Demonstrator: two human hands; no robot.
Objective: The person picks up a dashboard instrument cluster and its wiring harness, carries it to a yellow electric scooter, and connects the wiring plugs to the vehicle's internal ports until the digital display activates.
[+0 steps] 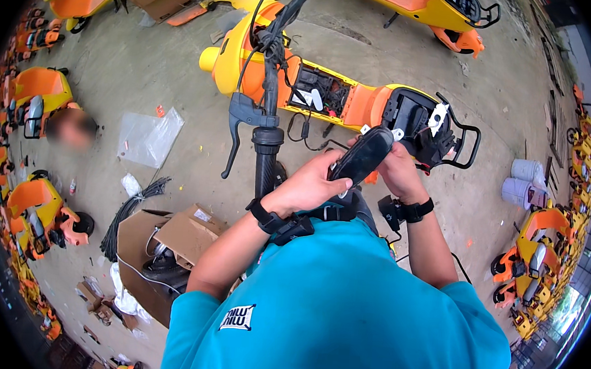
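In front of my chest, both hands hold a glossy black oblong panel [368, 151] with small light-coloured tabs at its far end. My left hand [311, 180] is closed on its near left part, the thumb lying along the edge. Fingers of my right hand [402, 171] grip the far right end by a tab. Just beyond is a yellow and orange scooter [365, 104] with its floor compartment [321, 90] uncovered, showing wires inside. Its handlebar grip [265, 165] and brake lever [235, 129] stand left of my hands. Black gloves [436, 148] lie at the scooter's rear.
An opened cardboard box [145, 260] with black parts stands at my left, near a bundle of black cables [126, 217]. A clear plastic sheet [149, 136] lies on the concrete. Two pale buckets [516, 192] stand right. Several scooters line both sides; another [431, 10] stands ahead.
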